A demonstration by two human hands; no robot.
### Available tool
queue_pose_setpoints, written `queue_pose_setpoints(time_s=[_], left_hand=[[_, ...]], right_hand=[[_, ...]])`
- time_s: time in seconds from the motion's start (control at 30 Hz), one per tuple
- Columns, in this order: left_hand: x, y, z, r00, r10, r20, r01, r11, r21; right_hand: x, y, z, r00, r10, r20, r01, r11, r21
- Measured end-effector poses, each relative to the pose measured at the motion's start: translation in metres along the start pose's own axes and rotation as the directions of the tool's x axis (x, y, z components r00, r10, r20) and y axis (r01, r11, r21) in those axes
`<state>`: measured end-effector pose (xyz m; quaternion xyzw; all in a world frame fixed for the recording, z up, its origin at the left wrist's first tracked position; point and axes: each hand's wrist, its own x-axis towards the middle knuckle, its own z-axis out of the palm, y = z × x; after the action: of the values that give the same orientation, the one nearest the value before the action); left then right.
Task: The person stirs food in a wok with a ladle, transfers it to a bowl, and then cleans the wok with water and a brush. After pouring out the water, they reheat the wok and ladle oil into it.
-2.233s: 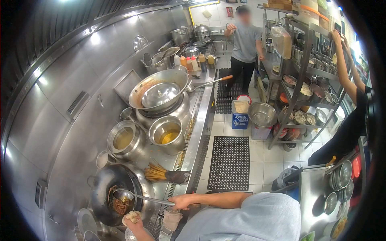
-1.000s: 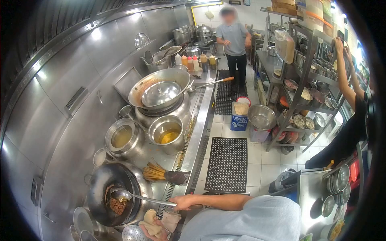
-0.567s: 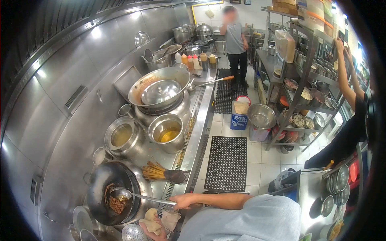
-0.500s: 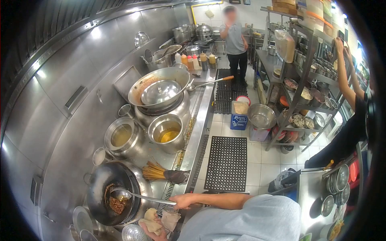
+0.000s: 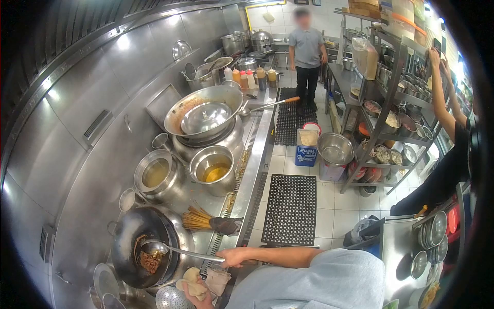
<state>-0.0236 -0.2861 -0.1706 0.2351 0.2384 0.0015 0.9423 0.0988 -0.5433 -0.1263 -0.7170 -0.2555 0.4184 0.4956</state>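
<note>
My right hand (image 5: 234, 256) is closed around the long metal handle of a ladle (image 5: 193, 254). The ladle's bowl rests inside a dark wok (image 5: 128, 232), beside a small heap of brown, minced-looking food (image 5: 150, 263). At the bottom of the view my left hand (image 5: 200, 298) is closed on a pale folded cloth (image 5: 190, 279) near the wok's edge. More cloth (image 5: 218, 281) bunches beside it. A perforated metal strainer (image 5: 171, 298) lies just left of that hand. Between the wok and the counter's edge is a bundled bamboo brush (image 5: 198, 219).
Beyond the wok stand a pot of yellow liquid (image 5: 215, 172), a pot of cloudy liquid (image 5: 154, 172) and a large pan with a lid (image 5: 206, 117). Shelving (image 5: 383, 134) lines the right. One person (image 5: 307, 49) stands at the back; another's arms (image 5: 441, 98) reach up at right.
The person at the back has lowered a hand from near the face to their side. My hands, the ladle and the wok look nearly the same.
</note>
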Motion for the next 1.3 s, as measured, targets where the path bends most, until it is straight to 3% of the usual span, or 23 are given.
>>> queue_pose_setpoints(time_s=[0.33,0.73,0.83,0.93,1.03,1.07,1.1,1.13,1.23,1.3], left_hand=[[0.001,0.002,0.0,0.997,-0.071,0.023,0.073,0.992,-0.101],[-0.005,-0.001,0.012,0.999,-0.028,0.023,0.029,0.999,-0.035],[-0.02,-0.006,0.023,0.973,0.07,-0.221,-0.074,0.997,-0.01],[-0.023,-0.006,0.044,0.953,0.068,-0.295,-0.076,0.997,-0.017],[-0.002,-0.006,0.0,0.961,0.072,-0.267,-0.087,0.995,-0.046],[-0.002,-0.009,-0.013,0.946,0.25,-0.205,-0.191,0.944,0.269],[-0.004,-0.012,-0.02,0.914,0.396,-0.09,-0.286,0.785,0.55],[-0.004,-0.015,-0.026,0.867,0.494,0.064,-0.362,0.536,0.762],[0.002,-0.023,-0.03,0.771,0.595,0.228,-0.353,0.101,0.93],[0.013,-0.016,-0.052,0.827,0.531,0.186,-0.411,0.346,0.843]], right_hand=[[0.0,0.001,0.001,1.0,-0.002,0.005,0.002,1.0,0.023],[-0.003,-0.002,0.001,1.0,0.012,-0.005,-0.011,1.0,0.02],[-0.005,-0.006,0.001,1.0,0.011,0.005,-0.011,1.0,0.013],[-0.004,-0.006,0.0,1.0,0.015,0.012,-0.015,1.0,0.017],[-0.006,-0.007,0.0,1.0,0.012,0.007,-0.013,1.0,0.024],[-0.007,-0.008,0.0,1.0,0.011,0.003,-0.011,1.0,0.026],[-0.007,-0.009,0.001,1.0,0.017,0.0,-0.017,0.999,0.028],[-0.008,-0.009,0.001,1.0,0.023,-0.003,-0.023,0.999,0.03],[-0.004,-0.005,0.001,1.0,0.018,0.004,-0.018,0.999,0.034],[-0.003,-0.004,0.001,1.0,0.014,0.007,-0.014,0.999,0.032]])
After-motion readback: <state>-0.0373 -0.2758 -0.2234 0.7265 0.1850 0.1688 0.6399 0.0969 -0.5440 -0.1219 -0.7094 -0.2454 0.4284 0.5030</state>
